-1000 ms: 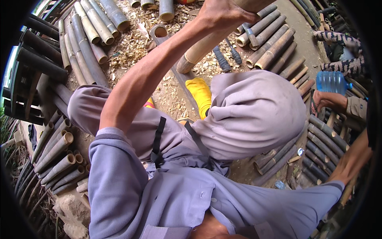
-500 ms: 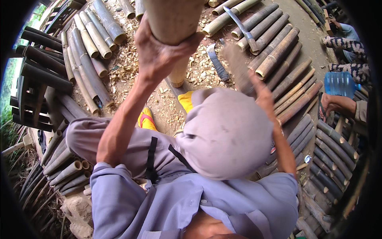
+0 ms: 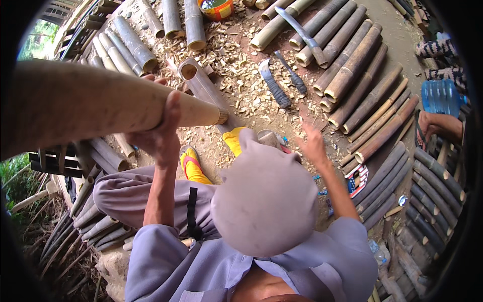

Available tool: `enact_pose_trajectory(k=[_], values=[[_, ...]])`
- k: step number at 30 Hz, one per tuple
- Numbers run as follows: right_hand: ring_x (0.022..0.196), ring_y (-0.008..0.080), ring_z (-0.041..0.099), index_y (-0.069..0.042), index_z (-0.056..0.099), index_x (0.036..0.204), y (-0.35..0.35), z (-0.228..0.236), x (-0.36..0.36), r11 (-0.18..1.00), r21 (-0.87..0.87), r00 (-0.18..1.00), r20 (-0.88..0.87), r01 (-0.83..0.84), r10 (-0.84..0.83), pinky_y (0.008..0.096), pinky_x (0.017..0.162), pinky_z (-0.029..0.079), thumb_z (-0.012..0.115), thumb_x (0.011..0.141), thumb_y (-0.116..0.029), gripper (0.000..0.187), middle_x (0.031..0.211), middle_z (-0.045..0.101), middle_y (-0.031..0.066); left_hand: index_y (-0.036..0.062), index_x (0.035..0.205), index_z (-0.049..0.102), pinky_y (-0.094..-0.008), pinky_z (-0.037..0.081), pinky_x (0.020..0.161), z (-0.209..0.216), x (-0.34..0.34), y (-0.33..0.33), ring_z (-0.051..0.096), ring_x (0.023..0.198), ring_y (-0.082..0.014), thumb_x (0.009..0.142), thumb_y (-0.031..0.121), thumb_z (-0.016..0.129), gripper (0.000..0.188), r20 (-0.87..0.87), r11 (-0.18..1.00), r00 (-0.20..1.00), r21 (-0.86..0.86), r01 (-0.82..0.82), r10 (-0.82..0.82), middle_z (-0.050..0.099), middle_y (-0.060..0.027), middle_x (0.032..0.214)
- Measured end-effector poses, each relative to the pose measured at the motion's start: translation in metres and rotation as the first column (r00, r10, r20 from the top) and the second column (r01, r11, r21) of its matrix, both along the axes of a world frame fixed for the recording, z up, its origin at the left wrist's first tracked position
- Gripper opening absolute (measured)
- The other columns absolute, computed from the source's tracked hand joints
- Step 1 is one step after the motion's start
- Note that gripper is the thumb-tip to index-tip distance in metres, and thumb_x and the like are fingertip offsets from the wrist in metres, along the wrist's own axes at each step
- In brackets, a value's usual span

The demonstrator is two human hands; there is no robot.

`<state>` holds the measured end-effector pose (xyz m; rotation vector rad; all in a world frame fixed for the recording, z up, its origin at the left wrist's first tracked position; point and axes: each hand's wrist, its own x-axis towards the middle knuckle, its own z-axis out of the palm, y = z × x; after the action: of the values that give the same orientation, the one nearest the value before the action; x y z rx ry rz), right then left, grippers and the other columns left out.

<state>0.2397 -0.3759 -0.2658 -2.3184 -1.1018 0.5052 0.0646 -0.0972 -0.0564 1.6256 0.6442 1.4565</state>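
A long, pale bamboo pole (image 3: pixel 105 98) slants across the left side, its thick end close to view and its narrower, brown-rimmed end toward the middle. My left hand (image 3: pixel 163 133) is closed round it, the thumb in front and fingertips showing above. Beneath the narrow end lies a dark bamboo tube (image 3: pixel 204 83) on the ground; I cannot tell whether they touch. My right hand (image 3: pixel 314 146) is over the ground beside my right knee, slightly blurred, fingers apart and holding nothing visible. A curved blade with a wrapped handle (image 3: pixel 276 88) and a smaller dark-handled tool (image 3: pixel 293 75) lie ahead of it.
Wood chips (image 3: pixel 241 65) cover the ground. Bamboo tubes (image 3: pixel 347 70) lie in rows at right, with a long knife (image 3: pixel 304 35) across them. An orange bucket (image 3: pixel 217 10) stands at the far side. A blue water bottle (image 3: pixel 440 95) and another person's hand (image 3: pixel 427 126) are at right.
The pole has tipped from upright toward the left in my left hand. The blurred wooden tool at my right hand is no longer seen there, and that hand is lower.
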Motion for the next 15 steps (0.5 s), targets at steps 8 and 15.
enact_pose_trajectory(k=[8, 15], values=[[0.109, 0.0377, 0.052, -0.014, 0.045, 0.135, 0.124, 0.000, 0.216, 0.980, -0.021, 0.815, 0.559, 0.198, -0.152, 0.0481, 0.087, 0.048, 0.069, 0.078, -0.021, 0.063, 0.126, 0.051, 0.0229, -0.0075, 0.132, 0.030, -0.0413, 0.050, 0.089, -0.008, -0.014, -0.003, 0.061, 0.099, -0.0290, 0.074, 0.002, 0.071, 0.072, -0.003, 0.991, 0.996, -0.104, -0.087, 0.087, 0.054, -0.0187, 0.116], [0.116, 0.0420, 0.052, -0.016, 0.039, 0.140, 0.170, -0.050, 0.291, 0.915, -0.316, 0.951, 0.258, 0.249, -0.169, 0.0520, 0.096, 0.043, 0.061, 0.080, -0.032, 0.066, 0.125, 0.053, 0.0238, 0.0029, 0.136, 0.027, -0.0420, 0.043, 0.096, -0.014, -0.017, -0.001, 0.054, 0.106, -0.0279, 0.075, 0.019, 0.070, 0.076, 0.010, 0.992, 1.000, -0.128, 0.000, 0.001, 0.050, -0.0135, 0.116]])
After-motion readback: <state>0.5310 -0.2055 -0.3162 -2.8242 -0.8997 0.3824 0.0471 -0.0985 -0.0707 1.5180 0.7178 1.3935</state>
